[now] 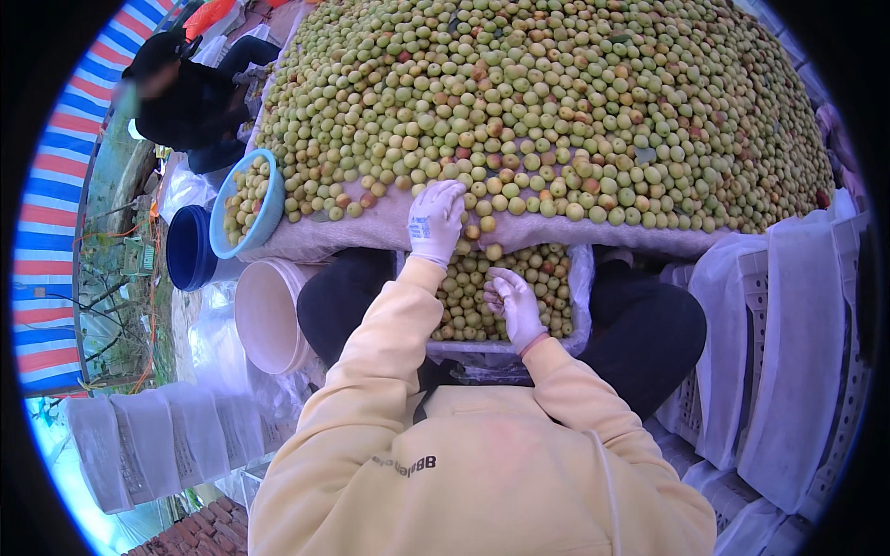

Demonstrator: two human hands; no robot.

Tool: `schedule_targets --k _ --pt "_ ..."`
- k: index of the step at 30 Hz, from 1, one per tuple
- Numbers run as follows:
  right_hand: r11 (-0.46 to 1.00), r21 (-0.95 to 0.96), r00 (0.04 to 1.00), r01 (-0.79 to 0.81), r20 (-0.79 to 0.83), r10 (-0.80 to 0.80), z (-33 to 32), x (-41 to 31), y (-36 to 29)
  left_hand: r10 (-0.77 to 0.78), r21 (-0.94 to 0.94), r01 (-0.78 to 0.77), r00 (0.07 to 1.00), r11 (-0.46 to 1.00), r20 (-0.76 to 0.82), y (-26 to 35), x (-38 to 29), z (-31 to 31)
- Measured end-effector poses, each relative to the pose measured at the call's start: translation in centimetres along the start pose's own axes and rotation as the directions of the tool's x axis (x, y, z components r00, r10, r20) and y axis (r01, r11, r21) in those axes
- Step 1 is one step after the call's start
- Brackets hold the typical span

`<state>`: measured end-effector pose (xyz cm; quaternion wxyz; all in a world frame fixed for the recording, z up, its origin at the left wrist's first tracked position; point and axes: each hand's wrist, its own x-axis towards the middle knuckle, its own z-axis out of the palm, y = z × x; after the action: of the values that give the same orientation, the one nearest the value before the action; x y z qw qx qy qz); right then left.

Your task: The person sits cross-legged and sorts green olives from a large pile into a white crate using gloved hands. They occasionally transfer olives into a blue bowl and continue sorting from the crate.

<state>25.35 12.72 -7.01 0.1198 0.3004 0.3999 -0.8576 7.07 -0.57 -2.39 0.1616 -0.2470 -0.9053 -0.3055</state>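
A large heap of small round yellow-green fruit (528, 118), some blushed red, covers a cloth-lined surface before me. My left hand (435, 221), in a white glove, reaches palm down over the near edge of the heap, fingertips beside the fruit. Its palm side is hidden. Between my knees stands a plastic-lined crate (583, 299) filled with the same fruit. Above it is my right hand (518, 306), also gloved, with fingers bent and partly spread. Whether fruit lies within those fingers is unclear. A few fruits (490, 236) sit in a dip of the cloth (375, 219) leading to the crate.
At left are a light-blue basin (280, 198) of fruit, a dark-blue bucket (189, 247) and a whitish bucket (268, 316). Cloth-covered plastic crates (793, 347) stand at right, with more (167, 438) at lower left. Another person (188, 104) sits at upper left beside the heap.
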Motion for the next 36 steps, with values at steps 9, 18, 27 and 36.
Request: schedule_targets --k 9,18,27,36 --pt "0.999 0.045 1.0 0.0 0.013 -0.001 0.5 -0.2 -0.2 -0.192 0.417 -0.107 0.767 0.903 0.612 0.5 9.9 3.1" --pt "0.999 0.029 0.999 -0.033 0.041 0.031 0.0 0.3 1.1 -0.14 0.103 0.111 0.926 0.988 0.35 1.3 7.7 2.6" --pt "0.999 -0.008 0.999 -0.038 0.037 0.038 -0.1 0.4 0.7 0.002 0.213 -0.103 0.903 0.972 0.429 0.1 14.0 5.8" --pt "0.999 -0.033 0.999 -0.032 0.042 0.033 0.7 -0.4 0.1 0.007 0.076 -0.029 0.961 0.997 0.275 0.8 6.2 5.3"
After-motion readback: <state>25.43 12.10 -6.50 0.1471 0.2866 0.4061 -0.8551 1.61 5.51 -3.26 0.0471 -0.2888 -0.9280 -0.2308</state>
